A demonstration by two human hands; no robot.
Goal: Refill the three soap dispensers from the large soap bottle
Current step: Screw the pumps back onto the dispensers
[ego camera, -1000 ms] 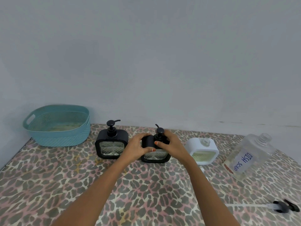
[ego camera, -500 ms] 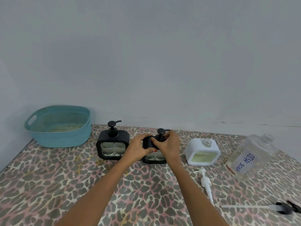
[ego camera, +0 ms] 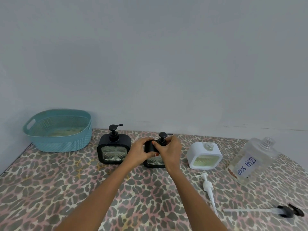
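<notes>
Three soap dispensers stand in a row on the leopard-print table. The left black dispenser [ego camera: 113,149] has its pump on. My left hand [ego camera: 141,152] grips the body of the middle black dispenser [ego camera: 154,161], and my right hand [ego camera: 170,151] holds its black pump [ego camera: 163,139] at the collar. The white dispenser [ego camera: 204,155] stands open at the neck, with yellow-green soap inside. Its white pump [ego camera: 208,189] lies on the table in front. The large clear bottle [ego camera: 253,160], labelled DISH SOAP, stands uncapped at the right.
A teal plastic basket [ego camera: 58,130] sits at the back left corner. A black pump with a long clear tube [ego camera: 283,211] lies at the front right. A grey wall runs behind the table.
My right hand has turned on the middle dispenser's pump, and the spout has swung from pointing back-left to pointing right. The dispenser stays in place.
</notes>
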